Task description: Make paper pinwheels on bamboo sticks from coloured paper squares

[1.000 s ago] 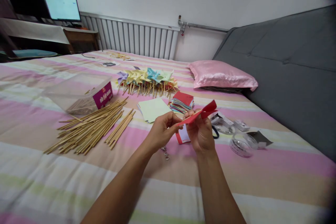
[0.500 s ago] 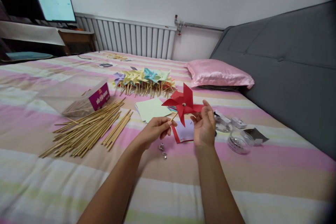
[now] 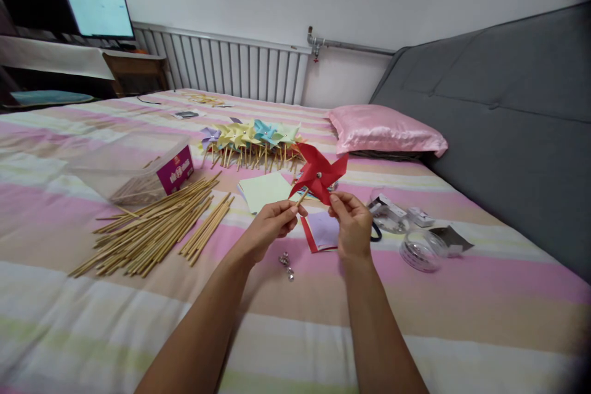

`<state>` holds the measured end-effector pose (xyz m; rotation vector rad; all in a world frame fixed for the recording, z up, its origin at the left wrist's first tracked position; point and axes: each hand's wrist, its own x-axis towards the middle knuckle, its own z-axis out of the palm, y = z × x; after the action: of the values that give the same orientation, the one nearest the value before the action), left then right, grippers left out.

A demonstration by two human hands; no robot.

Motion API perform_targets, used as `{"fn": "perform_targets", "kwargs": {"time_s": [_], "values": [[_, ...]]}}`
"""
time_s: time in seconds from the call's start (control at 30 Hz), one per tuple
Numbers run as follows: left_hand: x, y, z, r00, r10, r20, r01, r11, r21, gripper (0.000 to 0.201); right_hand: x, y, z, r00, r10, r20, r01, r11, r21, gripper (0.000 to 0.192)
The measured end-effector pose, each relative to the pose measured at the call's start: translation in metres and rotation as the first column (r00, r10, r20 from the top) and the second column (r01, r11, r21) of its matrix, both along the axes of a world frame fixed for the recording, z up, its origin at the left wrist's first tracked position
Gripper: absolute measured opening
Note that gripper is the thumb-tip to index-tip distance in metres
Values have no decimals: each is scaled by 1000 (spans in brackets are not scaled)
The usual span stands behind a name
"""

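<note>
A striped pink bedspread (image 3: 462, 320) is filling the view, with bamboo sticks (image 3: 157, 225) lying at the left. Above it, the left hand (image 3: 270, 228) is pinching the stick of a red pinwheel (image 3: 318, 175), whose long axis is slanting up and to the right from those fingers. The right hand (image 3: 351, 221), just beside, is pinching the lowest blade tip from below.

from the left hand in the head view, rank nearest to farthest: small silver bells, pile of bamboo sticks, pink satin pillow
1. Small silver bells: on the bedspread just below the left hand.
2. Pile of bamboo sticks: off to its left.
3. Pink satin pillow: far right, by the grey headboard.
</note>
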<state>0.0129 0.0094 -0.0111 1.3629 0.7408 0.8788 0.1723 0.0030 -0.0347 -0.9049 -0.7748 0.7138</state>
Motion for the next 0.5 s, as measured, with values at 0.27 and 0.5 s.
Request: {"fn": "perform_targets", "kwargs": {"time_s": [0.27,0.5], "values": [[-1,1,-2,1000,4,21,-4,1000,-6,26,-7,-4,2,995,20,97,-20,1000,2,17],[0,1,0,1000,-12,-16,11,999,-48,26,9,-1,3,979,-137,-149,139,990,6,37]]}}
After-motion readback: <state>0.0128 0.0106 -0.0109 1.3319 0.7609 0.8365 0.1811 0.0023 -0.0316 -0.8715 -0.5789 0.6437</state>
